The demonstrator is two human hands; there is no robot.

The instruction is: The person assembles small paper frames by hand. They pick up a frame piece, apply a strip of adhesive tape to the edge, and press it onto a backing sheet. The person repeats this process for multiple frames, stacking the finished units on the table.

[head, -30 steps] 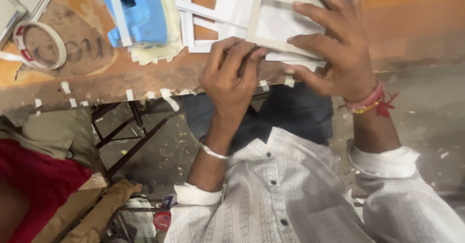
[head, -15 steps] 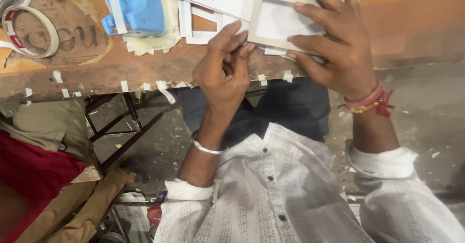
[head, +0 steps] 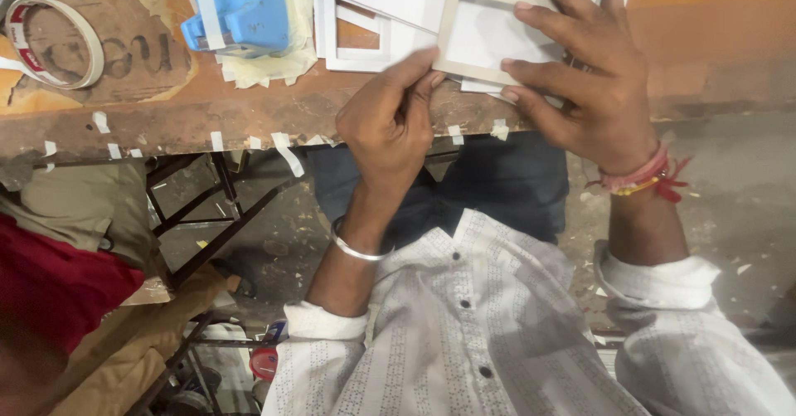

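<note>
Fingers of right hand (head: 593, 92) spreading flat over grey card frame (head: 497, 26), pressing it onto worn wooden bench (head: 166, 126). Left hand (head: 390, 121) pinching frame's near corner between thumb and fingertips, closed tight on the edge. White frames (head: 373, 18) lying underneath; blue tool (head: 240, 9) and tape roll (head: 50, 38) sitting leftward.

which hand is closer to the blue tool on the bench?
Left. The left hand pinches the near corner of the grey card frame, a short way right of the blue tool. The right hand lies flat on the frame, farther right.
</note>
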